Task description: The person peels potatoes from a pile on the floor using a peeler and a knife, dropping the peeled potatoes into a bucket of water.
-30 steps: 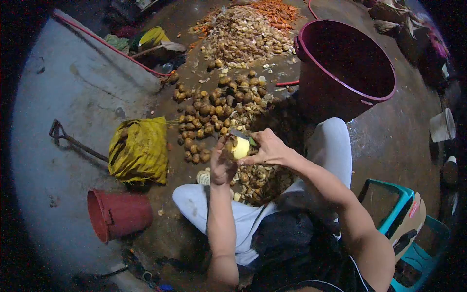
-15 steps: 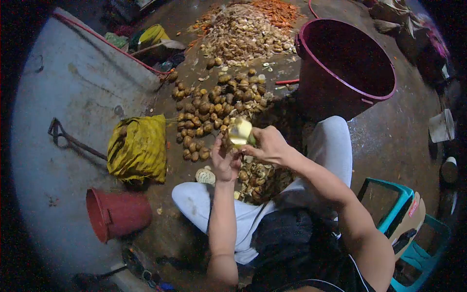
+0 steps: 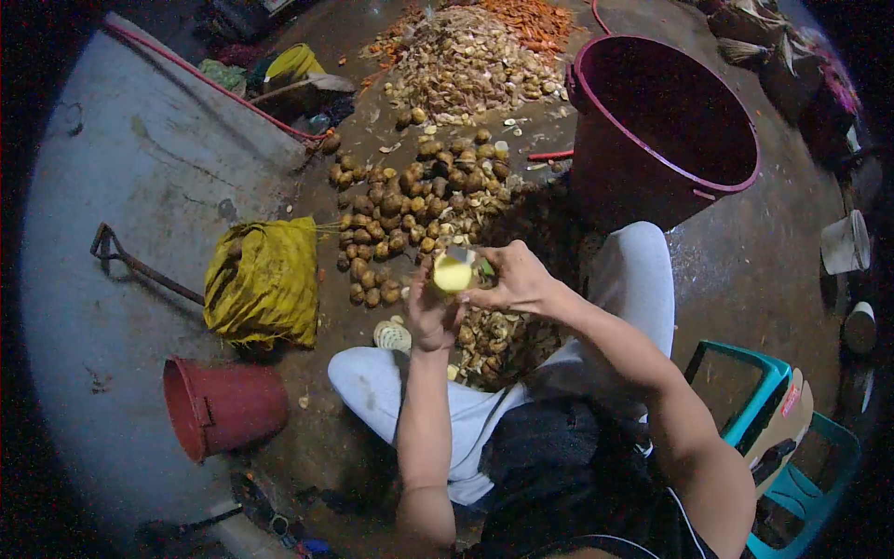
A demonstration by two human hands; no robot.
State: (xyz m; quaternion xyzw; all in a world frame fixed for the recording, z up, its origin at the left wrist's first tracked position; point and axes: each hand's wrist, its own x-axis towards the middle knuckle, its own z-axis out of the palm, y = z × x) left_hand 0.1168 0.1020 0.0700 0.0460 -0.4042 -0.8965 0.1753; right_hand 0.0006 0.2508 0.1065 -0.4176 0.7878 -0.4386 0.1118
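In front of me, my left hand (image 3: 432, 315) is closed round a potato (image 3: 453, 276) whose pale yellow flesh faces up. My right hand (image 3: 518, 279) grips a small green-handled blade (image 3: 459, 252), which lies against the top of the potato; whether it is a knife or a peeler I cannot tell. Beyond the hands, unpeeled brown potatoes (image 3: 391, 210) are spread over the floor. Peelings and potato pieces (image 3: 489, 345) lie between my legs, below the hands.
A large purple tub (image 3: 615, 177) stands at the right. At the far side are a heap of pale peelings (image 3: 466, 61) and orange peelings (image 3: 531, 23). A yellow sack (image 3: 263, 284) and red bucket (image 3: 244, 410) are on the left; a teal stool (image 3: 754, 373) is on the right.
The potato has turned and shifted slightly down and left in my hands. The blade now shows at its upper edge. The surroundings look the same.
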